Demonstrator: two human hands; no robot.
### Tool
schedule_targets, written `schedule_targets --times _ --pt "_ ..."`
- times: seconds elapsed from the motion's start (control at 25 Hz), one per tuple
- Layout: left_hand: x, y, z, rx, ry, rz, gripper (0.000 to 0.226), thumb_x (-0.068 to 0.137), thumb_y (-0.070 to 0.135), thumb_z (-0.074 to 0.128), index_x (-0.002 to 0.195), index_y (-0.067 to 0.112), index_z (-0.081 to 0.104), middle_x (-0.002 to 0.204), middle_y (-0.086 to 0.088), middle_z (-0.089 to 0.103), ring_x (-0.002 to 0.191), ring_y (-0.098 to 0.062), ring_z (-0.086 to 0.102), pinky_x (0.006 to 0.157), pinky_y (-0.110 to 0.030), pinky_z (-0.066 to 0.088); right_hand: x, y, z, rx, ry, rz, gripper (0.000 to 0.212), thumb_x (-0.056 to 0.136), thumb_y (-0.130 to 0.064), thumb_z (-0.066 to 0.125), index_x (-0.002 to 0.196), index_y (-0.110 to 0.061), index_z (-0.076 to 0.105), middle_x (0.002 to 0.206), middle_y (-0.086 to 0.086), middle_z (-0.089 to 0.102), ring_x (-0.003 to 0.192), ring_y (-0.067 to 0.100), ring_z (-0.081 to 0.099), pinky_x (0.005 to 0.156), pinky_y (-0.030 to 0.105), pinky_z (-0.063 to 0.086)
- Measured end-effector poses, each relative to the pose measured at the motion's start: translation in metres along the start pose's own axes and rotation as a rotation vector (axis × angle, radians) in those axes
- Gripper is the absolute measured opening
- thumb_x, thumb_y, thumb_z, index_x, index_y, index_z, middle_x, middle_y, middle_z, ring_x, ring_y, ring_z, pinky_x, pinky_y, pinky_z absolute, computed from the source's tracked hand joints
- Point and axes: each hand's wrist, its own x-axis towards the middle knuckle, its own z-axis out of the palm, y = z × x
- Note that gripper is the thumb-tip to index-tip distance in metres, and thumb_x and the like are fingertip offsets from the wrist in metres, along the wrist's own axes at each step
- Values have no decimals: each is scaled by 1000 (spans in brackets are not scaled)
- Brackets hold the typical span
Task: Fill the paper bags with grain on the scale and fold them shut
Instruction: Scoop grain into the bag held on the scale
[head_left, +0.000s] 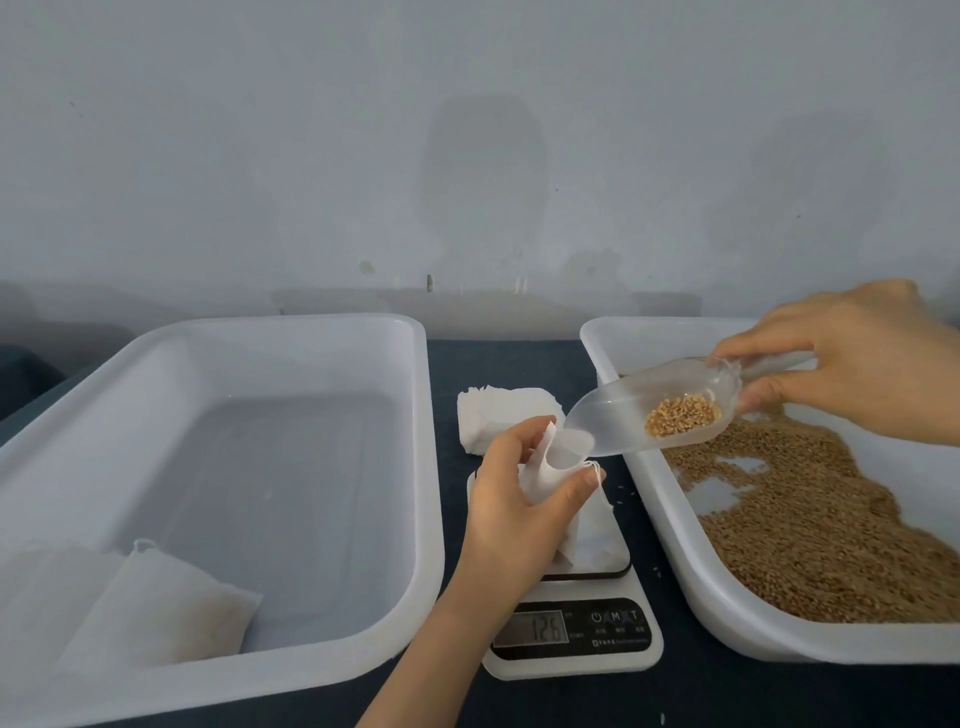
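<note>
My left hand (519, 499) grips a small white paper bag (550, 470) upright on the white digital scale (597, 639), holding its mouth open. The display reads 126. My right hand (852, 358) holds a clear plastic scoop (623, 421) by its handle, with a small heap of brown grain (683, 415) in it. The scoop's tip sits in the bag's mouth. Loose grain (810, 525) covers the bottom of the white tray (675, 540) on the right.
A stack of flat white bags (498, 410) lies behind the scale on the dark cloth. The large white tray (426, 467) on the left holds filled bags (156, 608) in its near left corner. A pale wall rises behind.
</note>
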Motion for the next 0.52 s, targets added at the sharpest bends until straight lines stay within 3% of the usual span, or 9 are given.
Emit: schedule_targets --times 0.12,0.2,0.32,0.4,0.52 --pt "0 2 0 16 -1 1 43 76 48 72 104 59 41 106 42 48 104 19 44 72 -2 38 10 -1 -8 -120 -37 -26 52 43 -82 31 92 -67 42 85 -41 47 94 0 42 74 24 9" --pt "0 3 0 18 -5 13 43 76 47 73 103 59 42 104 44 46 104 21 43 70 1 38 15 -4 -10 -164 -75 -39 47 45 -82 33 90 -68 40 89 -39 49 97 1 41 74 24 9" --pt "0 4 1 16 -13 24 43 76 44 74 103 56 43 102 48 46 104 24 41 70 3 38 20 -13 -14 -244 -97 -15 41 59 -77 51 98 -66 47 102 -31 57 100 4 41 74 25 8" --pt "0 3 1 11 -17 35 45 77 41 74 109 52 44 105 44 48 105 26 39 71 6 37 25 -20 -18 -315 -88 -11 41 66 -71 59 105 -60 54 105 -26 60 94 4 38 72 25 7" --pt "0 2 2 -11 -13 59 49 77 37 75 114 46 45 109 36 50 107 24 40 74 8 35 30 -32 -24 -355 -90 -43 39 70 -65 63 108 -55 57 101 -24 61 99 6 41 79 29 10"
